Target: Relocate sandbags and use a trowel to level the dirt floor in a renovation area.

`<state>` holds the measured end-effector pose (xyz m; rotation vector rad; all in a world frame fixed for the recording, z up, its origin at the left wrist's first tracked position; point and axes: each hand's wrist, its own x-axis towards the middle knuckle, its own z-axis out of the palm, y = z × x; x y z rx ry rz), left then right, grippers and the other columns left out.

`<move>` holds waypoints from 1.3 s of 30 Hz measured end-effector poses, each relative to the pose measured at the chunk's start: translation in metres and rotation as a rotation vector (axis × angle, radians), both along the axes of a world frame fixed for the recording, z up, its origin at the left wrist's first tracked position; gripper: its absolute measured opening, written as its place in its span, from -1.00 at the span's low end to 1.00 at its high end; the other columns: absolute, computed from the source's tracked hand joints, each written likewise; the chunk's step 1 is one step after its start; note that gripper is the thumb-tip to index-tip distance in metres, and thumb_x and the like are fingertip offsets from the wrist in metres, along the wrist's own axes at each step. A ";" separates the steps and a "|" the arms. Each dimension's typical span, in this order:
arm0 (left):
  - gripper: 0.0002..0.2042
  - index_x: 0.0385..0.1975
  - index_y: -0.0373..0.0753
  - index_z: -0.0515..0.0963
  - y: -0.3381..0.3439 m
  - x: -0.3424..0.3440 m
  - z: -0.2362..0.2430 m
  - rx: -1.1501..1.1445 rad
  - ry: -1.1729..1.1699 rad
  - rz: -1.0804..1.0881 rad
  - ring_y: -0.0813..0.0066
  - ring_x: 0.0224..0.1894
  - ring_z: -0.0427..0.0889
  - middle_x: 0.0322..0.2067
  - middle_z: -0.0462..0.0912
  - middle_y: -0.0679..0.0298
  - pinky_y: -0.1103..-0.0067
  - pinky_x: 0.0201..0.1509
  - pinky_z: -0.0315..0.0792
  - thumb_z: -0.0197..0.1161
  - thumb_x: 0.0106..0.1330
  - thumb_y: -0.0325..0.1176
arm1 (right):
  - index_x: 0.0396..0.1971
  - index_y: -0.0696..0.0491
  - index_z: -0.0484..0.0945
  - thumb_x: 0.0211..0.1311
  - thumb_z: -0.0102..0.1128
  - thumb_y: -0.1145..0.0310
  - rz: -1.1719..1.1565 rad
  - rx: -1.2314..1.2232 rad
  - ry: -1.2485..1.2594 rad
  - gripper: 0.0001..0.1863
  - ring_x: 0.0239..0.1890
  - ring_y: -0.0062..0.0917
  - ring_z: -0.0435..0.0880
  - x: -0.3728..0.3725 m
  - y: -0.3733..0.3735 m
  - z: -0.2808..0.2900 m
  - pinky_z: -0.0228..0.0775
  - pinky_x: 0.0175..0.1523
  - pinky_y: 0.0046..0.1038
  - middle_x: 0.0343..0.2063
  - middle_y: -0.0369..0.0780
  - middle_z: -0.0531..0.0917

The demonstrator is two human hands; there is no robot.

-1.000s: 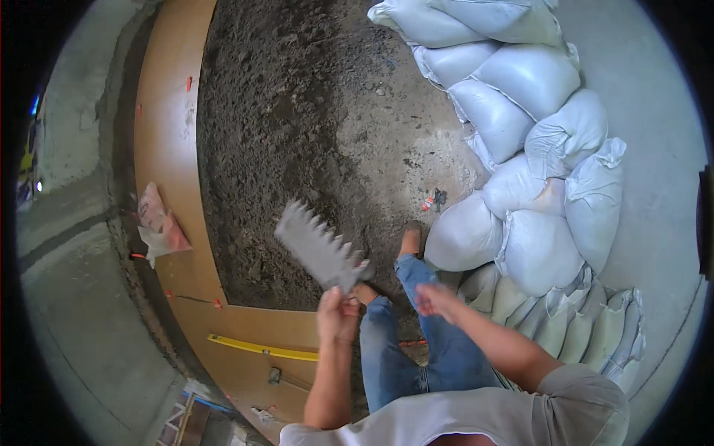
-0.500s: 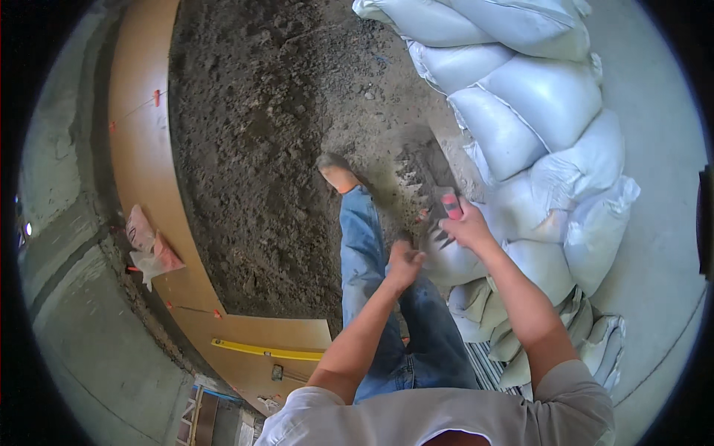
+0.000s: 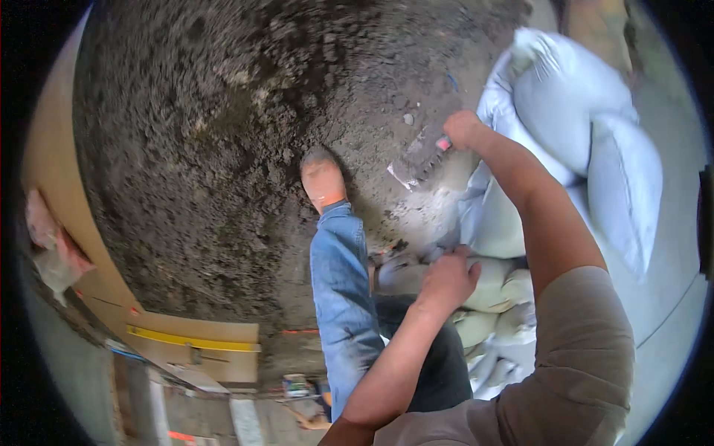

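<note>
My right hand [image 3: 462,132] grips the pink-and-grey handle [image 3: 443,144] of a notched trowel [image 3: 413,171], whose blurred blade is low over the rough grey ground. My left hand [image 3: 446,281] hovers over or beside pale stacked bags [image 3: 487,286], fingers loosely bent, thumb apart, with nothing visible in it. Full white sacks [image 3: 565,97] lie just right of my right hand. My foot [image 3: 322,178] rests on the dark, lumpy mortar-like layer [image 3: 186,149], left of the trowel.
A tan board [image 3: 104,253] edges the lumpy layer on the left, with a pink-and-white bag [image 3: 52,238] on it. A yellow level [image 3: 193,340] lies on the board's lower section. Another person's arm [image 3: 311,418] shows at the bottom, near small items [image 3: 296,383].
The view has swung round. My right hand has carried the trowel up and away from me, along the sacks. My left hand, first on the trowel, has released it and now sits apart.
</note>
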<state>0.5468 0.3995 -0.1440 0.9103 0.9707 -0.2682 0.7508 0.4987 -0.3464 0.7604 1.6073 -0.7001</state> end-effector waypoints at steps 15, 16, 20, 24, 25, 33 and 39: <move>-0.67 -0.22 -0.35 0.40 0.087 0.044 -0.016 -0.076 0.026 0.908 0.01 -0.25 0.50 -0.27 0.49 -0.09 0.35 -0.18 0.38 0.13 0.09 -0.26 | -0.69 0.06 0.52 -0.30 0.05 0.31 0.425 0.210 0.442 -0.85 -0.49 -0.20 0.55 -0.088 0.270 -0.022 0.40 -0.37 -0.27 -0.61 -0.09 0.56; -0.68 -0.22 -0.35 0.40 0.083 0.062 -0.022 0.049 0.061 0.958 0.04 -0.27 0.51 -0.29 0.50 -0.06 0.37 -0.21 0.38 0.15 0.09 -0.27 | -0.67 0.06 0.51 -0.19 0.00 0.30 0.539 0.244 0.453 -0.83 -0.52 -0.25 0.55 -0.112 0.288 0.005 0.38 -0.42 -0.32 -0.64 -0.12 0.55; -0.69 -0.22 -0.30 0.41 0.088 0.085 -0.011 0.126 0.138 0.932 0.06 -0.26 0.49 -0.29 0.50 0.03 0.35 -0.21 0.39 0.12 0.08 -0.25 | -0.66 -0.01 0.51 -0.08 0.05 -0.02 0.641 0.406 0.726 -0.65 -0.56 -0.21 0.54 -0.148 0.326 0.062 0.36 -0.48 -0.28 -0.68 -0.13 0.54; -0.70 -0.23 -0.29 0.41 0.104 0.110 0.006 0.221 0.169 0.926 0.09 -0.29 0.51 -0.30 0.50 0.06 0.35 -0.24 0.40 0.12 0.08 -0.26 | -0.64 0.04 0.51 0.03 -0.02 0.00 0.151 0.477 0.839 -0.61 -0.53 -0.23 0.56 -0.127 0.322 0.109 0.40 -0.37 -0.28 -0.62 -0.09 0.55; -0.70 -0.23 -0.30 0.41 0.099 0.121 0.003 0.166 0.123 0.910 0.06 -0.27 0.49 -0.29 0.50 0.03 0.36 -0.22 0.39 0.12 0.08 -0.27 | -0.63 0.03 0.51 0.05 -0.05 -0.02 0.098 0.329 0.630 -0.60 -0.54 -0.21 0.55 -0.114 0.313 0.096 0.39 -0.39 -0.27 -0.62 -0.10 0.55; -0.69 -0.19 -0.31 0.38 0.128 0.141 0.001 -0.022 -0.022 0.885 0.05 -0.21 0.49 -0.18 0.45 0.02 0.39 -0.16 0.38 0.10 0.12 -0.28 | -0.57 -0.02 0.57 -0.29 0.06 0.31 0.388 -0.298 0.089 -0.81 -0.35 -0.24 0.56 0.066 0.209 -0.029 0.39 -0.26 -0.31 -0.47 -0.13 0.60; -0.69 -0.19 -0.32 0.37 0.132 0.117 -0.002 -0.004 -0.070 0.976 0.06 -0.19 0.49 -0.17 0.45 0.04 0.40 -0.14 0.38 0.10 0.13 -0.28 | -0.49 -0.04 0.57 -0.19 0.05 0.29 0.461 -0.126 0.236 -0.80 -0.32 -0.25 0.56 0.047 0.247 -0.053 0.39 -0.23 -0.30 -0.47 -0.13 0.59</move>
